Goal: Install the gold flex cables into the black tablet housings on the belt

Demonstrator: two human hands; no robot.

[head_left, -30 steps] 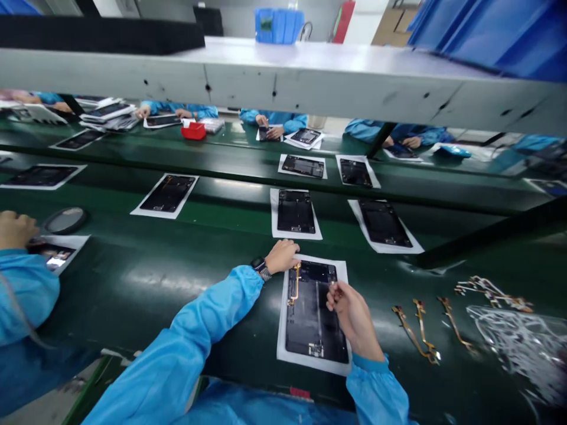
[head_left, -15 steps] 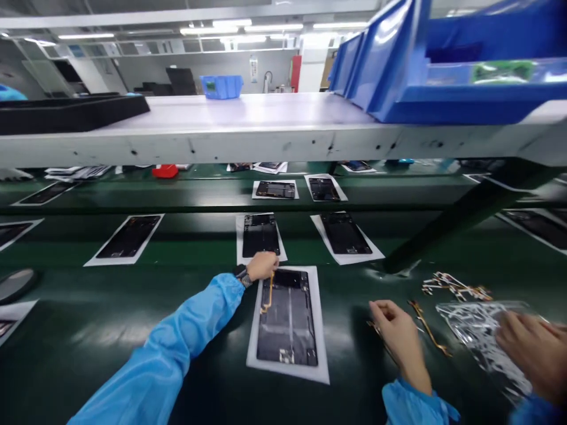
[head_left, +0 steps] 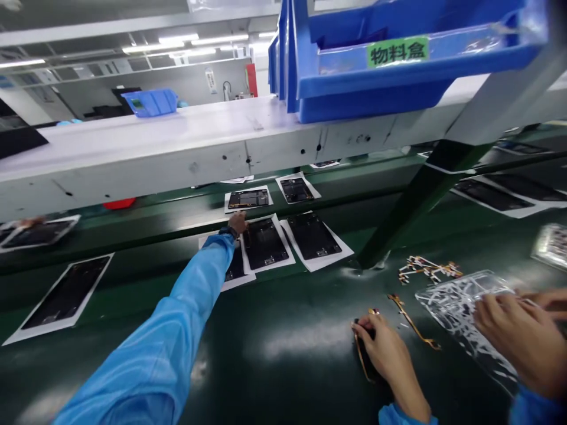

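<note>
My left hand (head_left: 238, 222) is stretched far forward, its fingers closed at the upper left corner of a black tablet panel (head_left: 267, 243) on a white sheet. This panel partly covers another sheeted panel (head_left: 234, 268) at its left. On its other side, close by, is a third panel (head_left: 312, 235). My right hand (head_left: 383, 345) pinches a thin orange flex cable (head_left: 362, 357) above the green bench. A second flex cable (head_left: 415, 322) lies just to the right of it, and a pile of flex cables (head_left: 429, 268) is farther back.
At the right, a co-worker's hands (head_left: 522, 330) are over a clear bag (head_left: 465, 301) of white pieces. A dark green post (head_left: 411, 212) rises from the bench. Overhead runs a white shelf (head_left: 199, 153) with blue bins (head_left: 394, 65). Another sheeted panel (head_left: 71, 292) lies left.
My left hand has moved the tablet panel forward, from the near bench to the row of panels behind. My right hand still pinches the flex cable. The view has turned right and tilted.
</note>
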